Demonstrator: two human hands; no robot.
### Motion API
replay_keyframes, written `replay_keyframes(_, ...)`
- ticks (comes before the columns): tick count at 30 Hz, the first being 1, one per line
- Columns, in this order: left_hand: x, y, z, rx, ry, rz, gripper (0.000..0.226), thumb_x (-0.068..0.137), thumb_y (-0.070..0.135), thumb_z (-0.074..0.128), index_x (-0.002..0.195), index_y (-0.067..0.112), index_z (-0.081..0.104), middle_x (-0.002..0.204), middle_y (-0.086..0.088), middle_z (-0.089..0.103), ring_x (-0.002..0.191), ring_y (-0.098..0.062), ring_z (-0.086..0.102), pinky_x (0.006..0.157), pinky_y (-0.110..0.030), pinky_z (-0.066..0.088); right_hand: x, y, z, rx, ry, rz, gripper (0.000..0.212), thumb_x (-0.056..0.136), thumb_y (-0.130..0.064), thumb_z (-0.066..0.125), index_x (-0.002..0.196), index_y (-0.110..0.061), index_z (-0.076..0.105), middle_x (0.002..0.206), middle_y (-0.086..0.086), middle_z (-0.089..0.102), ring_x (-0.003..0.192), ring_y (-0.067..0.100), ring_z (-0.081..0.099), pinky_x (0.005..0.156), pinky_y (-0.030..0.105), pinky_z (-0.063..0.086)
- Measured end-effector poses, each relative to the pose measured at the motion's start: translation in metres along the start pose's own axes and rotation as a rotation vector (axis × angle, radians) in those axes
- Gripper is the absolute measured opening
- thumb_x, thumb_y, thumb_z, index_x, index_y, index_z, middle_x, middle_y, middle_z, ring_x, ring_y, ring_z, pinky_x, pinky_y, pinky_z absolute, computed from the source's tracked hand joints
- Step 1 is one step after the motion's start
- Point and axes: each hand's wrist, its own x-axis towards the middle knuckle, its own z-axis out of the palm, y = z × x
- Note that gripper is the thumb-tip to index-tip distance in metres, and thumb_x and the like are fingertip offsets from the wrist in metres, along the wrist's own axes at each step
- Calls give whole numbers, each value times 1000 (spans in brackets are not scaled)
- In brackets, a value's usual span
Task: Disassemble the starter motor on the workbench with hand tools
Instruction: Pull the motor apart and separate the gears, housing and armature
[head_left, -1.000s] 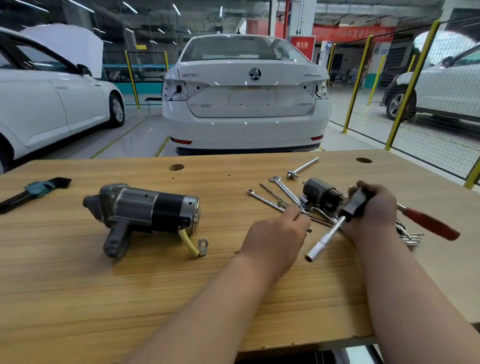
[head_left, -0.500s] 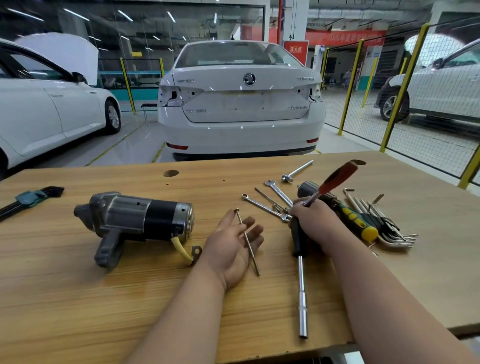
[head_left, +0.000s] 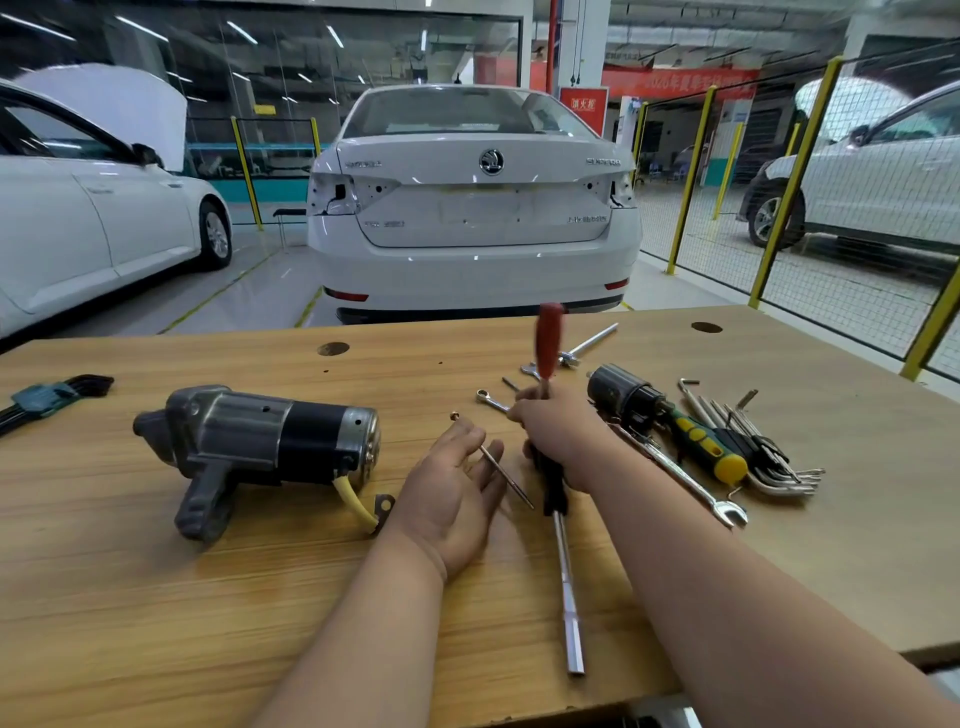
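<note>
Starter motor (head_left: 260, 441) on the bench (head_left: 156, 597), left of my hands.
A long bolt (head_left: 500, 466) lies across the open fingers of my left hand (head_left: 452, 499); my right hand (head_left: 561, 436) grips the red-handled wrench (head_left: 548, 338).

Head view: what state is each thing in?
Grey-and-black starter motor: lying on its side.
Left hand: open, palm up.
Thin long metal bolt: resting on left hand.
Long red-handled socket driver: tilted, handle up.
Right hand: gripping that driver.
Left white car's bonnet: raised.
</note>
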Motion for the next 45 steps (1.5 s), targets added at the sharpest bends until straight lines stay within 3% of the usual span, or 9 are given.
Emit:
replay_keyframes(11, 6, 2, -9, 86, -43, 10, 14, 97, 14, 49, 106, 13, 60, 84, -3, 64, 62, -10, 63, 42, -21, 43, -4, -19, 24, -277, -22, -289, 30, 101, -24, 47, 128, -17, 57, 97, -5, 61, 74, 1, 53, 55, 17, 42)
replay_keyframes(16, 6, 1, -10, 51, -13, 17, 19, 97, 16, 49, 113, 14, 59, 97, -8, 72, 89, -24, 70, 63, -36, 56, -13, 16, 1, -386, 30, -335, 17, 96, -38, 56, 102, -24, 63, 90, -5, 66, 77, 11, 60, 63, 28, 47)
replay_keyframes(20, 2, 3, -9, 15, -25, 11, 18, 95, 19, 51, 110, 13, 60, 86, -9, 73, 78, -25, 72, 63, -38, 58, -23, 16, 4, -514, -9, -382, 28, 92, -54, 55, 87, -27, 63, 78, -14, 60, 70, 0, 54, 54, 23, 37)
replay_keyframes(24, 1, 4, -7, 6, -12, -19, 21, 96, 20, 50, 114, 14, 59, 83, -10, 74, 71, -26, 72, 55, -39, 57, -25, 15, 7, -536, -157, -277, 25, 96, -41, 54, 89, -22, 69, 75, -6, 65, 70, 9, 59, 56, 25, 39)
replay_keyframes(26, 2, 4, -5, 13, -9, -27, 20, 97, 20, 49, 114, 15, 59, 87, -9, 73, 76, -25, 71, 70, -46, 59, -22, 14, 4, -510, -168, -236, 15, 95, -31, 55, 89, -25, 68, 77, -7, 63, 74, 9, 58, 57, 25, 38)
replay_keyframes(29, 4, 3, -5, 12, 73, -37, 16, 99, 19, 47, 109, 19, 59, 105, -5, 66, 99, -24, 65, 85, -42, 51, -12, 11, -11, -496, -12, -208, 15, 95, -28, 55, 96, -22, 68, 77, -8, 60, 71, 7, 53, 55, 24, 36)
replay_keyframes(33, 5, 4, -5, -96, 128, -96, 23, 102, 21, 41, 111, 6, 57, 92, -11, 68, 84, -24, 68, 78, -42, 53, 21, 11, -39, -637, 292, -178, 22, 97, -24, 49, 94, -11, 67, 85, 6, 67, 74, 20, 59, 62, 28, 42)
replay_keyframes(41, 4, 7, -4, -114, 136, -138, 29, 101, 25, 41, 110, 5, 60, 100, -8, 67, 86, -24, 66, 68, -41, 51, 63, -2, -35, -1030, 305, -124, 14, 96, -16, 49, 101, -13, 61, 76, 1, 51, 65, 19, 49, 52, 29, 36)
replay_keyframes(45, 2, 8, -3, -114, 129, -138, 29, 100, 27, 42, 110, 7, 61, 104, -6, 69, 89, -25, 66, 68, -41, 53, 42, -1, -34, -799, 426, -198, 22, 97, -27, 47, 110, -19, 63, 94, 3, 63, 79, 24, 53, 65, 32, 41)
